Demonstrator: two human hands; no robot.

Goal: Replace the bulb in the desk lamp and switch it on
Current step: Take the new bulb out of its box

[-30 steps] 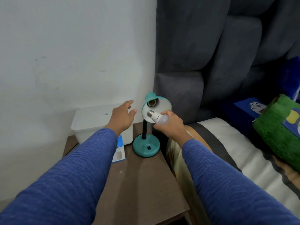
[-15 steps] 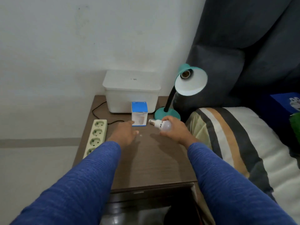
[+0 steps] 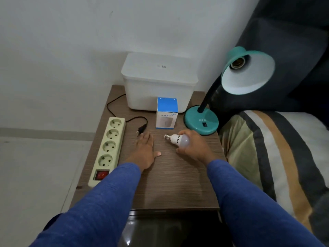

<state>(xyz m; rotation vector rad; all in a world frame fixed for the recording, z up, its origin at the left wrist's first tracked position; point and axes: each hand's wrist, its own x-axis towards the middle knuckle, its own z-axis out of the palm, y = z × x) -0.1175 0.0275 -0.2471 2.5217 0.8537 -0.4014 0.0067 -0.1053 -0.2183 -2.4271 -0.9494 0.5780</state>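
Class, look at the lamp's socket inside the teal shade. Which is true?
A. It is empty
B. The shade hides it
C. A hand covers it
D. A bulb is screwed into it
A: the socket shows open and bare inside the shade, while the right hand holds the bulb down at the table.

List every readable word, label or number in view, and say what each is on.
"H09" and "HUMIDIFIER": blue and white box.
"ATN": lamp base.
Black marks on bulb, held in right hand: unreadable.
Small mark on white bin lid: too blurred.
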